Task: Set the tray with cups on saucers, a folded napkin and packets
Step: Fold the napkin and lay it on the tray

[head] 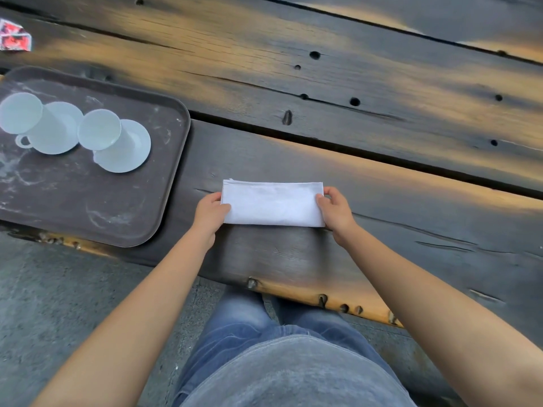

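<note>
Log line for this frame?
napkin: on table, folded | left hand, right hand: grip its ends | tray: cups on saucers | packets: off tray

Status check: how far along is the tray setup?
Done: both cups sit on saucers on the tray. In hand: the left hand and right hand pinch the ends of the napkin, folded into a strip on the table beside the tray. Left: moving the napkin onto the tray, and the red packets, lying on the table beyond it.

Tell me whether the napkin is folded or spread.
Folded. The napkin lies on the table as a narrow strip with layered far edges; left hand and right hand pinch its ends.
</note>
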